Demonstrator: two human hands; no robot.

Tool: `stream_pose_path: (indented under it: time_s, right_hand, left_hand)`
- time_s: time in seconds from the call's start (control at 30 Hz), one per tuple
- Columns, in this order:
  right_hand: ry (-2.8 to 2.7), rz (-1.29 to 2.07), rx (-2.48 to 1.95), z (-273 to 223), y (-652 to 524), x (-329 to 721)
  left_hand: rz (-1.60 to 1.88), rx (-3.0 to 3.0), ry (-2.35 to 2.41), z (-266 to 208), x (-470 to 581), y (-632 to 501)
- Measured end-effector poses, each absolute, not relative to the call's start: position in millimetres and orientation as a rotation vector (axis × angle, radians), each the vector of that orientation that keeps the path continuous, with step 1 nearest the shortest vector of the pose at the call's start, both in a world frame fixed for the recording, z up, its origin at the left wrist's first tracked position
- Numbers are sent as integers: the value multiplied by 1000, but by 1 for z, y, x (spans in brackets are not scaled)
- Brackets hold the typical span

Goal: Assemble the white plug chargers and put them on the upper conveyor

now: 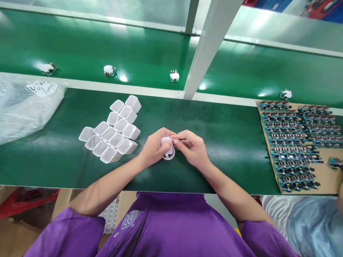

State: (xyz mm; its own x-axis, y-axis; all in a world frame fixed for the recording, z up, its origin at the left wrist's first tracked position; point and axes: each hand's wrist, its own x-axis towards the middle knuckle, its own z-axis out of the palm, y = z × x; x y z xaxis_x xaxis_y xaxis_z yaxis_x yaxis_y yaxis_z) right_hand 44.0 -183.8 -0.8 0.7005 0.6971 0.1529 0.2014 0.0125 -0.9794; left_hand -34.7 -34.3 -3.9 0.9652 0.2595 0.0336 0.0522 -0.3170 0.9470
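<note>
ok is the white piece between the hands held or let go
Held: the left hand has its thumb across the white piece, with the right hand at its edge. Cannot tell whether it touches the green table.

pale housing (165,139); handheld; round white part (168,157); nearside, seemingly attached
</note>
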Motion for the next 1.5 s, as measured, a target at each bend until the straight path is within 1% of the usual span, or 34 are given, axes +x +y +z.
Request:
stream_pose_path:
  time_s: [0.13, 0.23, 0.33, 0.43, 0.5, 0.57, 0.67, 0.77, 0.83, 0.9, 1.0, 1.1, 1.17, 1.23, 1.33, 1.5]
  right_hand:
    - [-1005, 187, -1709, -9, -179, 37]
    - [-1196, 13, -1849, -7, -170, 43]
    - [-1346, -78, -2015, 11, -141, 78]
    - [-1368, -148, -2338, 34, -88, 136]
    - [-1314, -125, -2585, 44, -48, 174]
    - [-1235, -13, -2807, 47, -16, 202]
    - [-1192, 108, -2928, 44, 9, 220]
    - [-1252, 36, -2889, 40, 3, 210]
    - [-1411, -93, -2716, 38, -18, 193]
    - [-1566, -110, -2487, 34, -50, 173]
    - [-1615, 138, -2338, 23, -108, 142]
    - [-1622, 273, -2262, 9, -154, 123]
    - [-1676, 310, -2232, 3, -168, 118]
    - [-1754, 311, -2236, 1, -171, 116]
    - [-1859, 281, -2261, 2, -167, 117]
    - [-1959, 172, -2263, 2, -171, 112]
  left_hand:
    - [246, 1507, 392, -7, -27, -35]
    - [190, 1221, 464, -10, -19, -35]
    - [153, 1119, 475, -12, -13, -32]
    - [219, 1167, 537, -13, -9, -27]
    - [271, 1221, 538, -15, -10, -25]
    - [304, 1271, 477, -15, -12, -24]
    - [309, 1371, 355, -15, -16, -24]
    - [310, 1444, 274, -12, -18, -24]
    - [360, 1465, 255, -8, -19, -21]
    - [454, 1501, 259, 1, -21, -16]
    - [674, 1685, 272, 24, -33, -6]
    - [897, 1937, 342, 55, -46, 8]
    - [912, 2105, 391, 71, -48, 21]
    - [813, 2286, 441, 77, -40, 39]
    - [669, 2416, 556, 62, -13, 72]
    - [579, 2372, 626, 7, 32, 111]
